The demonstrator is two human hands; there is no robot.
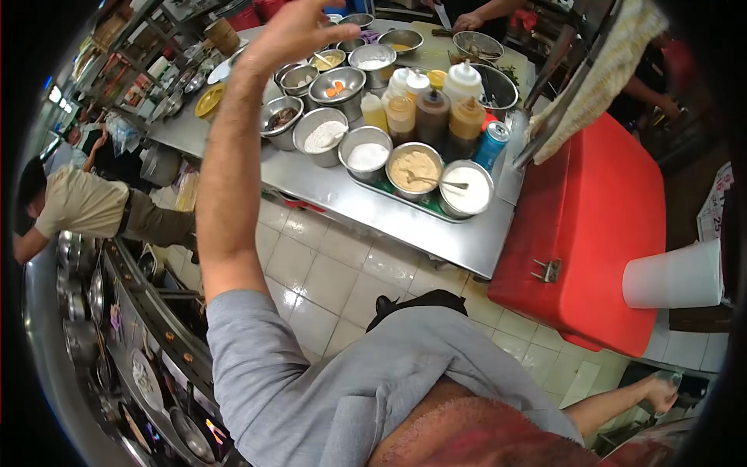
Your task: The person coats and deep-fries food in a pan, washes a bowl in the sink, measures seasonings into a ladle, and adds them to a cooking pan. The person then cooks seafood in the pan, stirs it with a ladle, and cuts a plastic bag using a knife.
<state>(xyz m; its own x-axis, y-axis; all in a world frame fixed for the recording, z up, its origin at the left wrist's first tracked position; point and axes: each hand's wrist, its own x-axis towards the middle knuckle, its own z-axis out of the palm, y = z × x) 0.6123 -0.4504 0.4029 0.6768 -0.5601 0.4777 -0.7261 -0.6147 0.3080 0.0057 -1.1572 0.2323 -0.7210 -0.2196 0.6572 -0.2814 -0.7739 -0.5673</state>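
Observation:
My left hand [299, 33] is raised at the top of the head view, over the far left part of the steel table [311, 177]. Its fingers are stretched out and no object shows in it. Below and beside it are several steel bowls, among them one with orange pieces [336, 87] and one with white powder [322, 136]. Far off at the lower right, my right hand [658, 395] is closed around a clear cup [671, 380]. The cup is small in view, and I cannot tell what is in it.
Squeeze bottles [433, 117] and a blue can [492, 145] stand on the table. A red cooler [580, 241] flanks it, with a white container [673, 276] beside it. A co-worker [82, 198] bends at the left near the stove [144, 311]. Another person's hands [468, 22] work across the table.

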